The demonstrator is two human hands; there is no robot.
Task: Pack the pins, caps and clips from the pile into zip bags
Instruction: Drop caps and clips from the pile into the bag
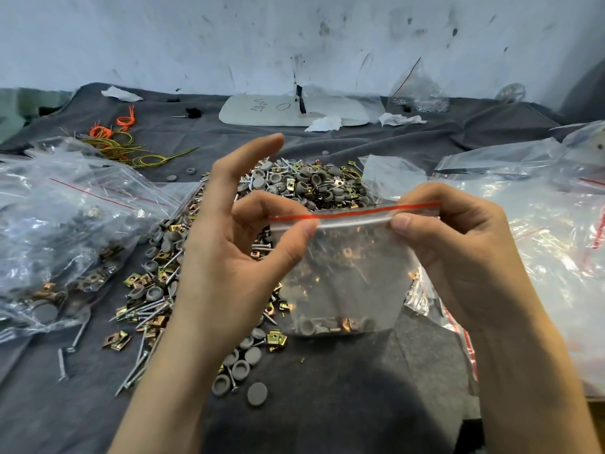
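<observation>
I pinch the filled bag (343,273) by its strip, left hand (235,257) and right hand (458,244) at either end; sealing comes next, needing firm pressure along it.

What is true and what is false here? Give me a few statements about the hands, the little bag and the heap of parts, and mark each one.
1. The left hand and the right hand both pinch the top edge of the zip bag. True.
2. The zip bag is empty. False: grey caps and brassy clips lie at its bottom.
3. The pile lies on a dark cloth. True.
4. The strip along the bag's mouth is blue. False: it is red.
5. The orange and yellow wires lie at the far right. False: they lie at the far left.
</observation>
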